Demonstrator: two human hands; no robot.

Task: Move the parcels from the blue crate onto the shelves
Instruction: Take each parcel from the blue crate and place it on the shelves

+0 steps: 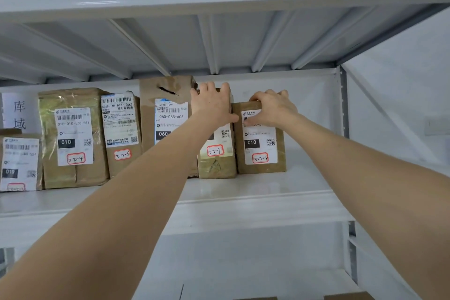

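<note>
Brown parcels stand upright in a row on the white shelf (pixel 243 192). My right hand (pixel 274 107) grips the top of the rightmost parcel, labelled 3-2-8 (pixel 260 151), fingers curled over its upper edge and thumb on its front label. My left hand (pixel 213 102) rests flat against the upper front of the neighbouring parcel labelled 3-2-7 (pixel 216 161), fingertips over its top. The two parcels stand side by side, touching. The blue crate is out of view.
To the left stand a tall parcel marked 060 (pixel 168 114), then parcels 3-2-5 (pixel 121 134) and 3-2-4 (pixel 73 139), and a shorter one at the edge (pixel 19 163). The shelf runs bare to the right upright (pixel 344 105). Another shelf hangs overhead.
</note>
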